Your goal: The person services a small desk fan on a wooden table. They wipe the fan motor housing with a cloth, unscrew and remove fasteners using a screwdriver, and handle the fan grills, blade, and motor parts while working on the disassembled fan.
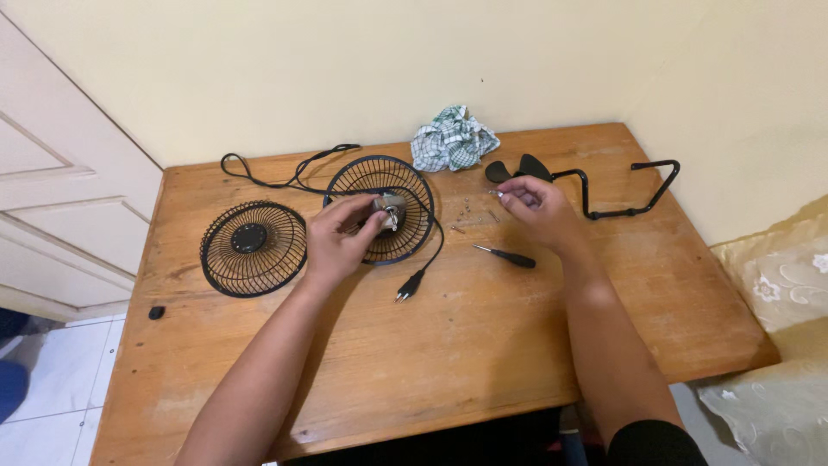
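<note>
Left hand (341, 237) grips the small fan motor (390, 211) against the rear grille (379, 177), right hand (535, 203) pinches a tiny screw (493, 193) beside loose screws (470, 207); a slack pinch could likely drop it off the wooden table (483, 345).

Place: I judged it a room in a home, not a workshop.
Table: I worked at a worn wooden table (483, 345) under both hands, pushed into a corner of cream walls (345, 60).
Door: a white panelled door (52, 173) stood left of my left hand (341, 237).
Floor: white tiles (52, 380) lay below it.
Fabric: a floral cushion (776, 293) sat right of my right hand (539, 207); a checked cloth (453, 138) lay beyond both.
</note>
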